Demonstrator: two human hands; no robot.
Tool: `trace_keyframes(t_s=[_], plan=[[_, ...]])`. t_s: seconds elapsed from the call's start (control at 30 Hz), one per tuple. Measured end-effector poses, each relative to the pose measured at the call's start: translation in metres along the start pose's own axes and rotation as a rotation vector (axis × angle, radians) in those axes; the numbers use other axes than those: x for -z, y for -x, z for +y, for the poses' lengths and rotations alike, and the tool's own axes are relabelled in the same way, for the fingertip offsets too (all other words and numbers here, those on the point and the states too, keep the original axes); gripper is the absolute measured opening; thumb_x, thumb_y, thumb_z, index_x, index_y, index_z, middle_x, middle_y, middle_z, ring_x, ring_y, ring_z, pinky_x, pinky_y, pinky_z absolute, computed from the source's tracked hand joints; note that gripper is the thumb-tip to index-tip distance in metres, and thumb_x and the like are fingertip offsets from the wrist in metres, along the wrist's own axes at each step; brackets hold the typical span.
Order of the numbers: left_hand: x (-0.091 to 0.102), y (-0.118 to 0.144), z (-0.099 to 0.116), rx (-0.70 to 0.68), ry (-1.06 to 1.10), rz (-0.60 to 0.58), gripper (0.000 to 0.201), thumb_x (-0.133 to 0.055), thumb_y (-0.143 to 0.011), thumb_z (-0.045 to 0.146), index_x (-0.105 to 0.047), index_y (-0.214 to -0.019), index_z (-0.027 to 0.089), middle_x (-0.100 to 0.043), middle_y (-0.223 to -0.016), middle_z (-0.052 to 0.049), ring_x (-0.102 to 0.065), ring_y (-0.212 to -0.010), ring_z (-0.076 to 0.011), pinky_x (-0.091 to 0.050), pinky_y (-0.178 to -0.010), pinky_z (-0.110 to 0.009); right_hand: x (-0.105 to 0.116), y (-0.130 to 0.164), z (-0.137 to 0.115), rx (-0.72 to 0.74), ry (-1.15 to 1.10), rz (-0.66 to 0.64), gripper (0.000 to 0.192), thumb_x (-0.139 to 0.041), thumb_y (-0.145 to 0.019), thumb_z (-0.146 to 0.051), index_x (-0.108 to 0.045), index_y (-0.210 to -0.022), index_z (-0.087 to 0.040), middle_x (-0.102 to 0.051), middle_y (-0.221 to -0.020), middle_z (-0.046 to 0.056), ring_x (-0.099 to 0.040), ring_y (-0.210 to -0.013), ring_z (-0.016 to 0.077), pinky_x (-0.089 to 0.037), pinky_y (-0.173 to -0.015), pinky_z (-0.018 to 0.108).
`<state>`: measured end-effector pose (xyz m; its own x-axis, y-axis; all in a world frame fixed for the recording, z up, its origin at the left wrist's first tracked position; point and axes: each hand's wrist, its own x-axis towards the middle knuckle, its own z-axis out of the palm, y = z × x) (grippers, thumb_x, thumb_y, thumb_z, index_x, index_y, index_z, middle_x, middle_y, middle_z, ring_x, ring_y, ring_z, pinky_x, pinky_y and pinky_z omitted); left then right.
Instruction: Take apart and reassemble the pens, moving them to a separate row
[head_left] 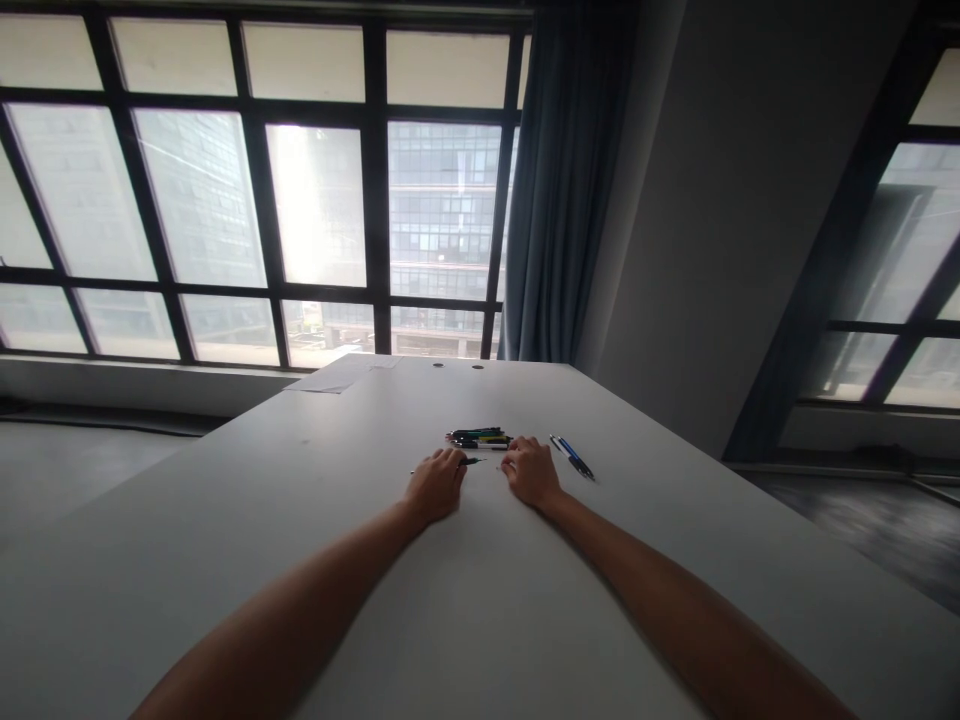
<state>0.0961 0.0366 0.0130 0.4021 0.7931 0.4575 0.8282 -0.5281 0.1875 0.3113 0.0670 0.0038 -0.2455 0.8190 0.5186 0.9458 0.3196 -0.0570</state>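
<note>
Right now I see both arms stretched forward over the pale grey table point(300, 520), hands lying low on its surface. My left hand point(436, 484) rests with the fingers curled over a dark pen point(471, 461); its tip sticks out to the right of the knuckles and a thin end shows on the left side, so the grip is closed on that pen. My right hand point(531, 470) sits just beside it, knuckles up, fingers bent toward the pile of pens point(480, 438) lying just beyond both hands. Whether the right grip holds anything I cannot tell, since the fingertips are hidden from this angle. The pile shows green, black, yellow and white barrels lying roughly side by side. To the right of the right hand, a blue pen point(572, 456) lies slanted, near but not touching it. Farther back, a sheet of paper point(328, 381) lies near the table's far left edge. Behind the table stand a gridded window point(315, 200) and a blue-grey curtain point(559, 190).
</note>
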Motion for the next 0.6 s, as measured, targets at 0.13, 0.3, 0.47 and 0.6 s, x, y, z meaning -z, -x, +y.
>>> trace_keyframes(t_s=[0.13,0.3,0.47,0.6], plan=[[-0.004,0.000,-0.003,0.016,-0.043,-0.030,0.023,-0.036,-0.095,0.029,-0.055,-0.105,0.020,-0.063,-0.103,-0.008,-0.057,-0.097,-0.0207,-0.045,-0.083,-0.033,0.006,0.001,-0.007,0.057,-0.012,-0.009,0.011,-0.058,-0.085,-0.018,-0.068,-0.082,-0.017,-0.061,-0.100,0.009,-0.050,-0.097,0.0215,-0.032,-0.081,0.033],[-0.005,0.000,-0.004,0.079,-0.054,-0.074,0.024,-0.037,-0.094,0.029,-0.057,-0.104,0.020,-0.064,-0.103,-0.008,-0.058,-0.096,-0.0206,-0.045,-0.079,-0.032,0.010,0.007,-0.013,0.138,-0.077,0.074,0.014,-0.049,-0.090,-0.014,-0.062,-0.087,-0.015,-0.063,-0.091,0.007,-0.053,-0.090,0.0190,-0.031,-0.080,0.031],[-0.004,0.000,-0.003,0.074,-0.059,-0.073,0.023,-0.038,-0.094,0.029,-0.057,-0.103,0.020,-0.064,-0.103,-0.008,-0.059,-0.096,-0.0212,-0.046,-0.077,-0.032,0.006,0.007,-0.015,0.208,-0.128,0.107,0.013,-0.050,-0.089,-0.013,-0.062,-0.085,-0.015,-0.065,-0.088,0.007,-0.054,-0.088,0.0188,-0.031,-0.082,0.031],[-0.004,-0.001,-0.003,0.072,-0.049,-0.074,0.024,-0.038,-0.093,0.029,-0.058,-0.102,0.020,-0.064,-0.102,-0.008,-0.059,-0.095,-0.0214,-0.046,-0.076,-0.032,0.005,0.007,-0.017,0.251,-0.160,0.125,0.013,-0.051,-0.088,-0.011,-0.063,-0.085,-0.016,-0.065,-0.088,0.006,-0.055,-0.087,0.0184,-0.032,-0.083,0.031]])
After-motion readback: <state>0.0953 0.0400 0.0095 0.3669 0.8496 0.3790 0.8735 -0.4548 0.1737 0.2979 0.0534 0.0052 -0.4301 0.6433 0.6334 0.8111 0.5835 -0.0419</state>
